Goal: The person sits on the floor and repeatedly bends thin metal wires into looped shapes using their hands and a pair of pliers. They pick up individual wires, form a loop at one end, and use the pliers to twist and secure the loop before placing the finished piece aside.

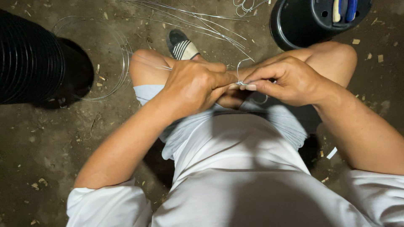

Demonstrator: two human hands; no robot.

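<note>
Both my hands meet above my lap, pinching a thin piece of silver wire (241, 72) that curls up in a small loop between them. My left hand (194, 84) grips the wire from the left with the fingers curled closed. My right hand (287, 79) pinches it from the right between thumb and forefinger. I sit low with knees apart, in a white shirt and light shorts. Part of the wire is hidden behind my fingers.
Long strands of loose silver wire (198, 21) lie on the dirt floor ahead, beside my striped sandal (182, 45). A coiled wire ring (120, 54) lies left. A black ribbed cylinder (29, 59) stands at far left, a black bucket (294, 25) with tools at upper right.
</note>
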